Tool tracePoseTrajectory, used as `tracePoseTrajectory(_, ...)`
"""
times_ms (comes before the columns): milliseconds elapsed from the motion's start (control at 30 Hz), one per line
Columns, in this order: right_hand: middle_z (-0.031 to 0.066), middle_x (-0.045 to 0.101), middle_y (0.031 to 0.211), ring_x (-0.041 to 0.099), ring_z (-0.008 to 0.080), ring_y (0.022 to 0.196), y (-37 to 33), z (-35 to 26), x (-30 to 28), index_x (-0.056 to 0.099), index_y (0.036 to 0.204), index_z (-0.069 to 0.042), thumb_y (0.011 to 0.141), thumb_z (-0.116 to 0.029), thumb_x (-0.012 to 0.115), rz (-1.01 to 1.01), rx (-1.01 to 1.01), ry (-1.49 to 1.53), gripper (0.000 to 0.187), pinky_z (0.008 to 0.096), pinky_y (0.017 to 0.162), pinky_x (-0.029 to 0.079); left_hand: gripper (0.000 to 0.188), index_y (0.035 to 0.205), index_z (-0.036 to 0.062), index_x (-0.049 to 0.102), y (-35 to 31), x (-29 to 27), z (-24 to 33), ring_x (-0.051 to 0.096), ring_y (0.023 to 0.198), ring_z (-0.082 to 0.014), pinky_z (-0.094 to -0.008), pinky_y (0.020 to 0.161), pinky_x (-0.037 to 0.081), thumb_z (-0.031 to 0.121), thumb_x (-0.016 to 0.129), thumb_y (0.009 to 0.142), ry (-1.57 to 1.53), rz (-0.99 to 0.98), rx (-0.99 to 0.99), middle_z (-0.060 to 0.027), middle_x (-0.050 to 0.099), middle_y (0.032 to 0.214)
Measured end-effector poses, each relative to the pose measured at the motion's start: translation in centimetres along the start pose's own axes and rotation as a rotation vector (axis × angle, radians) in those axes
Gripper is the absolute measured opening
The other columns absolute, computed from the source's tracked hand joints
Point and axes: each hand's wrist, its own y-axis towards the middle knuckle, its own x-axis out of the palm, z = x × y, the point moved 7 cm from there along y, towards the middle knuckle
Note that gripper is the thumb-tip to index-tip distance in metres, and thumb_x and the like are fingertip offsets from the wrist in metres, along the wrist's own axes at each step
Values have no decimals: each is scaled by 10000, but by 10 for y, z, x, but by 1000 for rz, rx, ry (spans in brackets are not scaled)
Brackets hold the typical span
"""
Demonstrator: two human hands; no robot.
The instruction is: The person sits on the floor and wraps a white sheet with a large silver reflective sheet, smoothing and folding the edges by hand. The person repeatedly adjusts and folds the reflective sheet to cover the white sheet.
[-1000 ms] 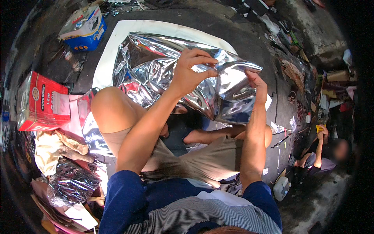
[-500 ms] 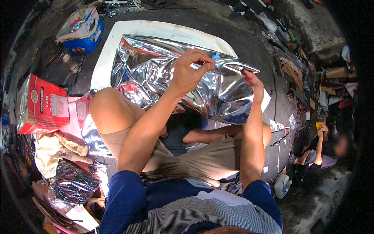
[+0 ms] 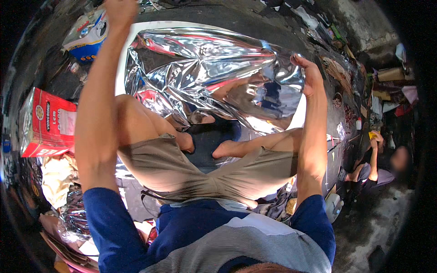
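Note:
A shiny, mirror-like silver film (image 3: 200,68) lies crumpled over a white sheet (image 3: 122,68) in front of my bent legs. At the film's right edge, my right hand (image 3: 311,75) is closed with its thumb on the film, which bends up toward it. Far out at the upper left, beyond the blue and white box (image 3: 86,49), my left hand (image 3: 121,13) is lifted and partly lost at the dark rim. Its fingers are too unclear to show whether it holds anything.
A red carton (image 3: 48,120) stands at the left, with cream cloth (image 3: 57,179) below it. On the right sits another person (image 3: 373,175) holding a small yellow thing. A whitish plastic jug (image 3: 333,207) is near my right elbow. Loose scraps litter the floor along the right.
My left hand has left the film's middle and swung far to the upper left. My right hand has moved slightly up and right, and the film's right part now lies more spread out.

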Motion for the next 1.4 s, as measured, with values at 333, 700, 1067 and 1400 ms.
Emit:
tracePoseTrajectory(333,52,674,914,642,159,837,26,-5,-6,672,954,-18,959,-190,647,101,-139,-136,173,282,773,548,278,956,28,724,-29,-85,29,681,793,-266,-386,781,507,290,658,893,506,145,-52,-173,708,861)
tracePoseTrajectory(700,122,691,894,678,237,684,58,0,15,648,1050,46,968,-143,624,34,-15,5,207,374,661,613,688,1401,125,522,-254,136,92,465,1352,-359,-432,1137,373,92,751,753,-10,-554,104,-173,491,1459)
tracePoseTrajectory(1067,99,702,1121,687,187,928,-9,37,31,655,1227,-37,876,-324,720,-293,-26,-467,458,377,854,560,874,1464,18,424,-322,172,66,408,1370,-418,-462,1127,364,174,841,712,41,-608,-116,-256,407,1500)
tracePoseTrajectory(1400,113,694,911,717,255,804,-3,86,26,640,1029,39,994,-220,603,-253,151,-13,264,394,686,611,453,1220,25,629,-331,146,74,579,1154,-352,-408,979,471,74,731,781,-121,-428,-162,-183,606,1245)
